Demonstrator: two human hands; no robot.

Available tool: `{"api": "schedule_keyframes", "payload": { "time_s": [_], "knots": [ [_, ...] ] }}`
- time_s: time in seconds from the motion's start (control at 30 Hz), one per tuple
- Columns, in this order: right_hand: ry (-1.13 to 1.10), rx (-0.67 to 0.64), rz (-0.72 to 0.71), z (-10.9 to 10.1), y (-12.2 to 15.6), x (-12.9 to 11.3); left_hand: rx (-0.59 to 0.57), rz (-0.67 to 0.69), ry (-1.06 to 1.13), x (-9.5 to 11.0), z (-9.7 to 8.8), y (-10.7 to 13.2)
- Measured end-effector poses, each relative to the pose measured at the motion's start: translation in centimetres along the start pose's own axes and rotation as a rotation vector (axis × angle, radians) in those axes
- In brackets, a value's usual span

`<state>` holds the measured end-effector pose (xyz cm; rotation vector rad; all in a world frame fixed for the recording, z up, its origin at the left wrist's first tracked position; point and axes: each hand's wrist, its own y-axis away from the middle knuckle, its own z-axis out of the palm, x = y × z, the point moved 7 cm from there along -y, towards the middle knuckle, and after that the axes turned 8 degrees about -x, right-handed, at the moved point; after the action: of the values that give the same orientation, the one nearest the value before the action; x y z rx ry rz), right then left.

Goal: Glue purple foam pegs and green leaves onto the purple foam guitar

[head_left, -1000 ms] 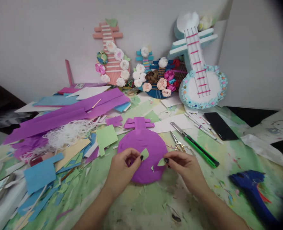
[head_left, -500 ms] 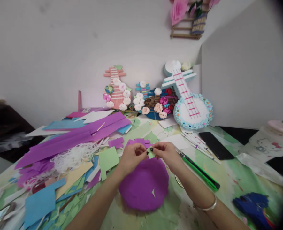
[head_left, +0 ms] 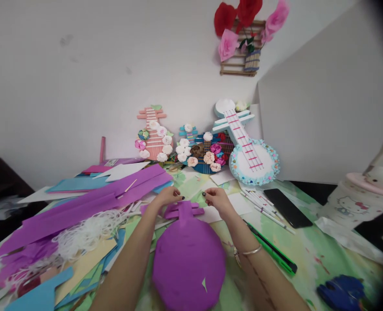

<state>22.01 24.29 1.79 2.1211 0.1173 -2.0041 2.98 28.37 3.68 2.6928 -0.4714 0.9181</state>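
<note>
Above the neck of a purple paper-covered lute shape (head_left: 188, 255), my two hands are held apart. My left hand (head_left: 169, 196) is on the left of the neck, fingers loosely bent and apart, with nothing visible in them. My right hand (head_left: 218, 201) is on the right, its thumb and fingertips pinched together; whatever lies between them blends into the green tablecloth. A small pale-green pointed sliver (head_left: 204, 284) lies on the purple round body. Purple crosspieces (head_left: 196, 211) stick out from the neck just below my hands.
Purple paper sheets (head_left: 71, 209), white string (head_left: 87, 233) and coloured scraps cover the left side. A green utility knife (head_left: 274, 252), white sticks (head_left: 269, 209), a black phone (head_left: 287, 207) and a blue tool (head_left: 340, 291) lie right. Decorated lute models (head_left: 254, 162) lean at the back.
My hands have parted from a shared hold on a small light-green paper piece, which no longer shows clearly. The view has tilted up, and the purple lute shape's neck is more visible.
</note>
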Motion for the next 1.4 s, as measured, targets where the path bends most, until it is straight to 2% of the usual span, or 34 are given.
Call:
{"api": "schedule_keyframes", "payload": {
  "time_s": [0.2, 0.33, 0.6, 0.73, 0.9, 1.03, 1.2, 1.4],
  "knots": [
    [0.022, 0.009, -0.025, 0.0, -0.8, 0.6, -0.225, 0.132, 0.11, 1.2, 2.0, -1.4],
    [-0.03, 0.038, -0.13, -0.3, -0.4, -0.9, -0.283, 0.196, 0.218, 2.3, 2.0, -0.8],
    [-0.058, -0.03, -0.308, 1.3, 2.0, -5.9, -0.243, 0.309, 0.366, 6.7, -0.8, 2.4],
    [-0.014, 0.01, -0.371, 1.3, 2.8, -6.8, -0.221, 0.311, 0.352, 7.7, -1.5, 3.5],
    [0.032, 0.092, -0.429, 1.3, 3.4, -7.3, -0.199, 0.39, 0.427, 8.9, -1.9, 4.3],
    [0.026, 0.14, -0.452, 1.3, 3.7, -7.6, -0.191, 0.37, 0.508, 9.2, -1.9, 4.4],
    [-0.028, 0.186, -0.438, 1.0, 3.4, -7.0, -0.078, 0.292, 0.5, 8.5, -2.4, 4.3],
    [-0.09, 0.162, -0.405, 0.6, 3.0, -6.5, -0.027, 0.232, 0.561, 8.4, -2.4, 4.2]
  ]
}}
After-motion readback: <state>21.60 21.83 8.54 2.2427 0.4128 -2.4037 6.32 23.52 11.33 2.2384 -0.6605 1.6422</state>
